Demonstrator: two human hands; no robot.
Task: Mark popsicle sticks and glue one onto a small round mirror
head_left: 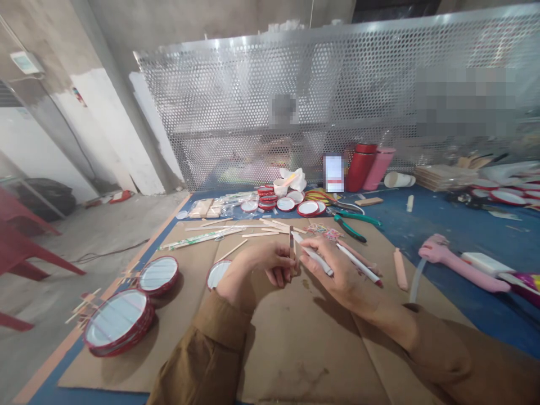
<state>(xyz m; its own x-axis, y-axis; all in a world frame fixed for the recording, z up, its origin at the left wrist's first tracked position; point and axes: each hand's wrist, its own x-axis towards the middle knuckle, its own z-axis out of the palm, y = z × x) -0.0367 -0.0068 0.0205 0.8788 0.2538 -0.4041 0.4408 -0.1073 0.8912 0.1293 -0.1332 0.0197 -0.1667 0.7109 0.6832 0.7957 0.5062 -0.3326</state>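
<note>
My left hand [270, 264] is closed around a flat wooden stick [291, 243] held upright over a brown cardboard sheet [304, 337]. My right hand [333, 264] meets it from the right, fingers pinched at the stick while gripping a white marker [314, 256]. A red-capped white pen [360, 265] lies just behind the right hand. A small round red-rimmed mirror [216, 274] rests on the cardboard beside my left wrist.
Stacks of red-rimmed mirrors [120, 320] sit at the left edge, several smaller ones [287, 202] at the back. Loose wooden sticks [236, 228], green pliers [350, 222], a pink glue gun [455, 261], red and pink flasks [371, 166] and a perforated metal screen [337, 101] surround the blue table.
</note>
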